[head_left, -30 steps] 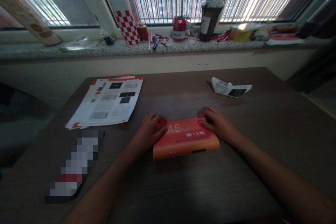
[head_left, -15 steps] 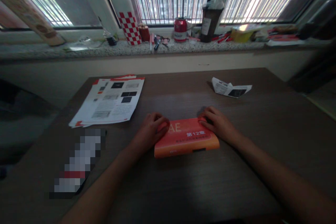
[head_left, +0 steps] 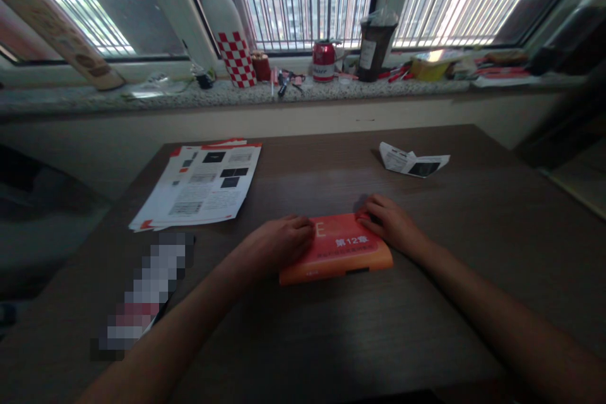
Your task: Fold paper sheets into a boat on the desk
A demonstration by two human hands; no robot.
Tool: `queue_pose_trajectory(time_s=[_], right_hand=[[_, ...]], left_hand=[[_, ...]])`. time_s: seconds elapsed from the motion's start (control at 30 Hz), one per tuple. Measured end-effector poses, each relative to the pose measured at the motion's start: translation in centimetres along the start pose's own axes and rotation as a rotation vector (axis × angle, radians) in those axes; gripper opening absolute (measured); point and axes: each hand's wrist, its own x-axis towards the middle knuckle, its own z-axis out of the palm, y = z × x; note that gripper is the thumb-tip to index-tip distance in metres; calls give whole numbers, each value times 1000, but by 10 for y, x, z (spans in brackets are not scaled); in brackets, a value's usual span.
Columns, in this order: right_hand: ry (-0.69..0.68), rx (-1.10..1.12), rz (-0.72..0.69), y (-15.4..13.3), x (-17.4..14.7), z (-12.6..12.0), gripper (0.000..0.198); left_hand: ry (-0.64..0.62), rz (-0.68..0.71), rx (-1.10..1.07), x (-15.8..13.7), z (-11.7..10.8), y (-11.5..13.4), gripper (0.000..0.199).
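Observation:
A red and orange printed sheet of paper (head_left: 341,252), folded over, lies on the table in front of me. Its near edge is a rounded orange fold, and white characters show on its top face. My left hand (head_left: 286,240) presses on its left part with fingers together and bent, covering some of the print. At the far right corner, my right hand (head_left: 386,221) has its fingers curled over the sheet's edge. The fingertips of both hands are partly hidden.
To the left lie a stack of printed papers (head_left: 203,189) and a blurred-out phone-like object (head_left: 151,284). A folded white paper (head_left: 411,163) stands at the far right of the table (head_left: 331,341). A bottle (head_left: 231,44), a red can (head_left: 324,62) and a cup (head_left: 374,47) line the windowsill.
My left hand has slid right and flattened over the sheet, covering more of its lettering. The right hand keeps its place at the far right corner. The view has shifted slightly.

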Motion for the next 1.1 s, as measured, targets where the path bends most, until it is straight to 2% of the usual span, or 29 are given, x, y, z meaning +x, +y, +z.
queue_pose_trajectory(time_s=[0.2, 0.33, 0.53, 0.8, 0.97, 1.1], right_hand=[[13, -6, 10, 0, -1, 1, 11], [27, -19, 2, 0, -1, 1, 11], [44, -49, -65, 0, -3, 3, 14], [65, 17, -21, -3, -4, 0, 16], [37, 85, -2, -5, -2, -7, 20], [-33, 103, 22, -9, 3, -20, 27]], left_hand=[[-11, -146, 23, 2, 2, 36, 42], [56, -181, 17, 1, 12, 48, 47], [74, -241, -29, -4, 25, 51, 50], [98, -285, -48, -8, 37, 47, 52], [147, -268, -71, -9, 40, 45, 51], [154, -251, -90, -9, 42, 44, 50]])
